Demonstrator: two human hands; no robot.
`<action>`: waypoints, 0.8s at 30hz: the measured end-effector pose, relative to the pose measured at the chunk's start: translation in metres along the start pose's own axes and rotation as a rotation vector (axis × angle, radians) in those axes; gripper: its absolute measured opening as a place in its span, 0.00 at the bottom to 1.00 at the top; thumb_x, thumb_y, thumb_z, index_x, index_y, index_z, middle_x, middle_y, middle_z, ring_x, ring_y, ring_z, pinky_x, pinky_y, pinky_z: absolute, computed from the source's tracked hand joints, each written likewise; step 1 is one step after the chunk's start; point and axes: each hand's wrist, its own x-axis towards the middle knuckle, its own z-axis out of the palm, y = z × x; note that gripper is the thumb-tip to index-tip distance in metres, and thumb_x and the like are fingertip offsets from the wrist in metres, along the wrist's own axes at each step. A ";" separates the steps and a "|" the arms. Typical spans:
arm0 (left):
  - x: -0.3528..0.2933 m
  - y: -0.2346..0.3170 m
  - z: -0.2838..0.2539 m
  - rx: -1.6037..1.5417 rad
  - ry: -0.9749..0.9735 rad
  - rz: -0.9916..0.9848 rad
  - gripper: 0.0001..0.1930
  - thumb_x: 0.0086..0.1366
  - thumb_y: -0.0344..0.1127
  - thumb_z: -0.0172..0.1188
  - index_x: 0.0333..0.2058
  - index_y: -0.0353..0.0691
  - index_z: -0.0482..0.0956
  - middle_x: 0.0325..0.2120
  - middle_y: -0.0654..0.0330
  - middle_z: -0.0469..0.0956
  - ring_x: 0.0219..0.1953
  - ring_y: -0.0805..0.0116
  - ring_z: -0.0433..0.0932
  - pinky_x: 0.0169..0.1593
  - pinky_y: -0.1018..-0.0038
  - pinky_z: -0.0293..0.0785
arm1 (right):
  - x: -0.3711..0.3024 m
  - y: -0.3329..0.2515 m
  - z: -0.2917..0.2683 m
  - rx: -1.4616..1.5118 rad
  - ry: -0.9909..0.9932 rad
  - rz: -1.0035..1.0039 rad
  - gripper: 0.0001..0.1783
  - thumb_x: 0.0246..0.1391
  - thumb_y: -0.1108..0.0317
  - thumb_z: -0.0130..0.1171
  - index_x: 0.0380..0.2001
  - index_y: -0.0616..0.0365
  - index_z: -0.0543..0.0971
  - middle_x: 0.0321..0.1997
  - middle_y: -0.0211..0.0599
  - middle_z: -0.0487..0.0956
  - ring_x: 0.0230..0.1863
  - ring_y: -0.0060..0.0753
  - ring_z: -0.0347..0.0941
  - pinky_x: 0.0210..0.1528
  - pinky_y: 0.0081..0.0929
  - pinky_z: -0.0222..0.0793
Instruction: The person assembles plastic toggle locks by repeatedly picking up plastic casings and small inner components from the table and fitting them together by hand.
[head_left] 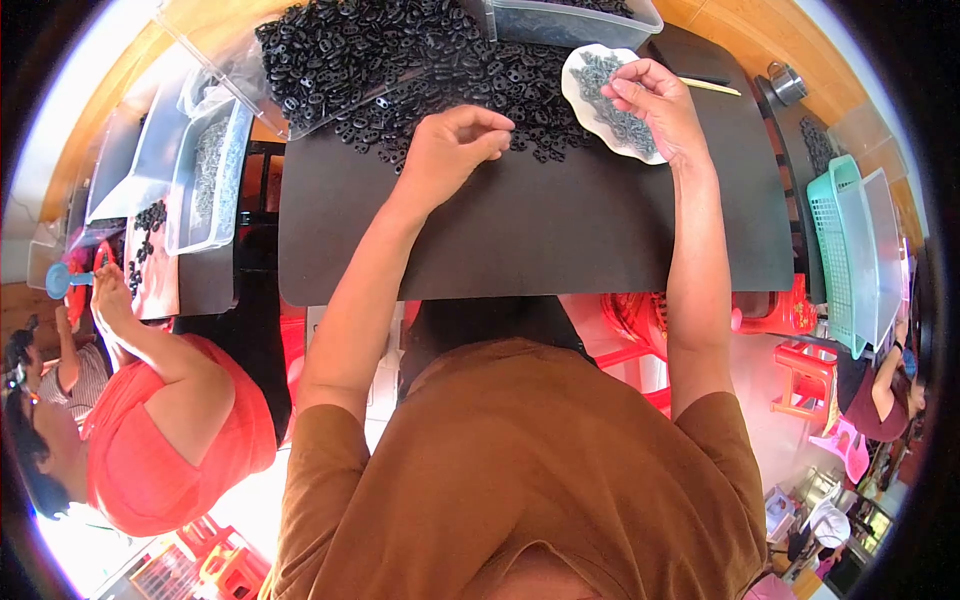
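Over the near edge of a heap of small black oval plastic pieces with holes (375, 65), my left hand (450, 155) is closed, thumb and fingertips nearly together. Whatever it may hold is too small to make out. My right hand (662, 105) hovers above a white scallop-edged dish (648, 155), its thumb and forefinger pinched. Any piece between those fingertips cannot be told apart from the contents below. Small translucent grey pieces (625, 128) fill the dish. The black pieces spread from the heap toward the dish, on the dark tabletop (540, 230).
A clear plastic bin (570, 28) stands behind the heap. Right of the dish lies a thin yellow stick (712, 87). A person in red (180, 430) works at the left beside a clear tub (205, 180). A green basket (838, 250) stands at the right.
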 end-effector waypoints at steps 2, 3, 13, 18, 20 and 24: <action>0.007 0.004 0.006 0.069 0.005 0.061 0.07 0.59 0.30 0.63 0.35 0.35 0.82 0.27 0.64 0.81 0.29 0.78 0.78 0.36 0.80 0.74 | 0.001 0.000 -0.003 -0.056 -0.008 0.004 0.06 0.56 0.72 0.60 0.37 0.56 0.78 0.37 0.28 0.80 0.41 0.20 0.77 0.40 0.14 0.69; 0.013 0.007 0.012 0.072 0.005 0.061 0.07 0.59 0.30 0.63 0.35 0.35 0.82 0.27 0.64 0.81 0.29 0.78 0.78 0.36 0.80 0.74 | 0.001 0.000 -0.002 -0.064 -0.015 -0.006 0.06 0.56 0.71 0.61 0.37 0.55 0.78 0.37 0.27 0.80 0.41 0.18 0.76 0.39 0.13 0.68; 0.077 0.020 0.071 0.408 0.136 0.498 0.10 0.54 0.29 0.67 0.35 0.33 0.82 0.28 0.53 0.82 0.28 0.69 0.81 0.34 0.75 0.77 | 0.002 0.006 0.009 -0.039 -0.034 -0.112 0.07 0.52 0.74 0.63 0.36 0.59 0.79 0.33 0.27 0.80 0.34 0.14 0.72 0.33 0.14 0.64; 0.082 0.017 0.077 0.528 0.132 0.608 0.09 0.54 0.28 0.67 0.35 0.34 0.82 0.28 0.53 0.81 0.29 0.62 0.81 0.34 0.72 0.76 | 0.002 0.007 0.009 -0.082 -0.026 -0.074 0.07 0.50 0.75 0.64 0.35 0.59 0.79 0.33 0.28 0.81 0.33 0.16 0.74 0.33 0.15 0.64; 0.080 0.018 0.078 0.584 0.132 0.653 0.08 0.54 0.28 0.66 0.34 0.34 0.82 0.28 0.52 0.80 0.29 0.59 0.81 0.34 0.71 0.76 | 0.001 0.006 0.008 -0.105 -0.026 -0.088 0.07 0.50 0.75 0.64 0.35 0.59 0.80 0.32 0.28 0.81 0.33 0.16 0.74 0.34 0.16 0.66; 0.075 0.023 0.080 0.574 0.153 0.662 0.07 0.53 0.27 0.66 0.32 0.33 0.82 0.27 0.52 0.79 0.29 0.56 0.80 0.35 0.69 0.76 | -0.001 0.004 0.010 -0.225 -0.007 -0.130 0.06 0.50 0.76 0.63 0.33 0.59 0.80 0.32 0.27 0.81 0.35 0.16 0.76 0.38 0.17 0.70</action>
